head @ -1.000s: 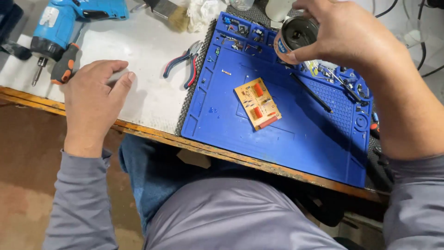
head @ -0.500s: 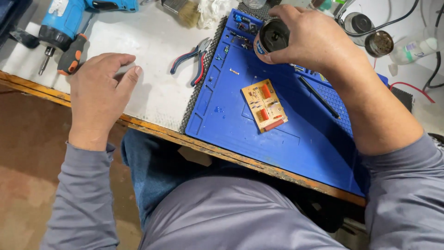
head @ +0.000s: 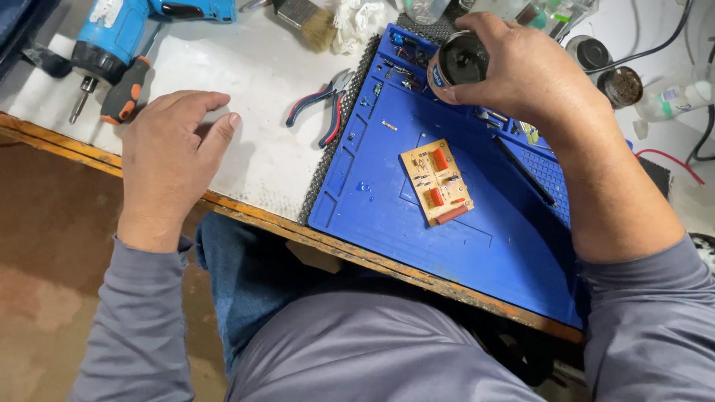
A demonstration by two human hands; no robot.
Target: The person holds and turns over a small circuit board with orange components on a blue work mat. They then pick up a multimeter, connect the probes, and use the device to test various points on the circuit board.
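The right hand (head: pixel 529 74) pinches one round tin (head: pixel 460 61) in its grip above one blue mat (head: pixel 462 253). One circuit board (head: pixel 436 182) lies there. The left hand (head: pixel 170 156) rests spread on the surface (head: pixel 253 82), holding nothing

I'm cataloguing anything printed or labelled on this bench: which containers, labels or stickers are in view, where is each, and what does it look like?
Small round dark tin with blue label band: held in the right hand, above the blue mat's far edge.
Clear plastic bottle with white and green label: lying at the far right.
Pale sticker: on the blue cordless drill, far left.
Left hand: flat on the white tabletop, holding nothing.
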